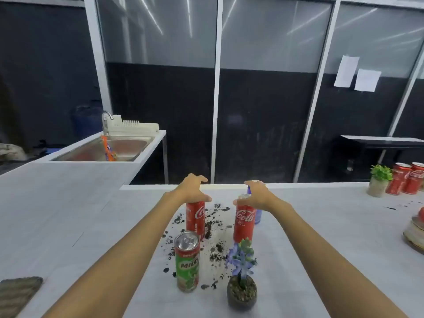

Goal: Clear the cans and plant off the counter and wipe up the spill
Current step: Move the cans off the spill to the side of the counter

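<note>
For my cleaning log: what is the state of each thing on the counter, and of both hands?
left Coca-Cola can: upright, under left hand
right Coca-Cola can: upright, at right hand
Milo can: upright
potted plant: upright
soil: scattered on counter
both hands: open, fingers spread

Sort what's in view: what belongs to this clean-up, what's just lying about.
Job: left red Coca-Cola can; right red Coca-Cola can; green Milo can; purple-flowered plant in dark pot; scattered dark soil; grey woven cloth.
Lying about: steel sink; white dish rack; white paper sheets.
</note>
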